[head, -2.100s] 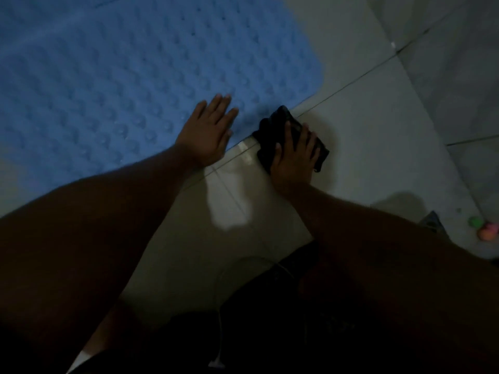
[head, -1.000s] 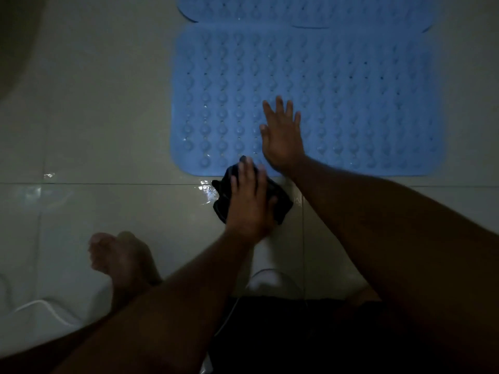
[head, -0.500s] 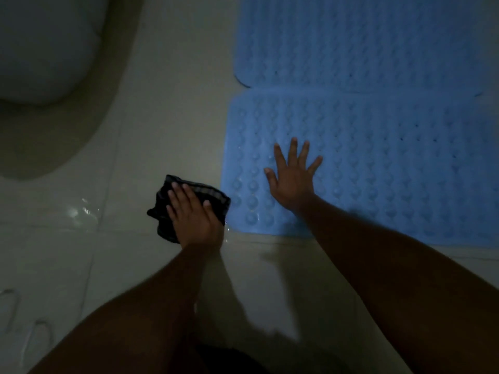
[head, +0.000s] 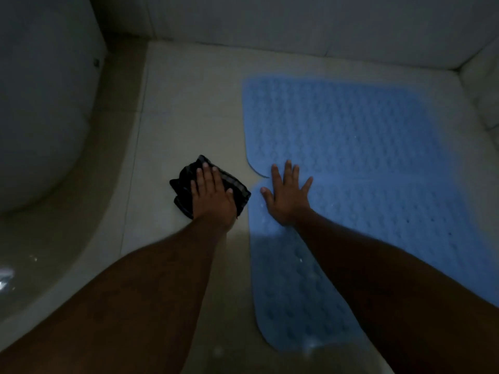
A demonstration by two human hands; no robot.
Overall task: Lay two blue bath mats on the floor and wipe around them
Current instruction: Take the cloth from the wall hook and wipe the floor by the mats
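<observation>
Where the pale tiled floor (head: 189,109) comes nearest, a knobbly blue rubber bath mat (head: 291,292) lies flat. At this near mat's far end the right grip (head: 287,198) rests wide, palm down with straight, splayed fingers. Its fingertips cross onto a second blue rubber bath mat (head: 351,125), which meets the near mat's far edge. Just left of the near mat, the left grip (head: 213,197) presses flat-fingered on a crumpled dark checked cloth (head: 182,190). Well left of the near mat stands a rounded white fixture (head: 40,117).
</observation>
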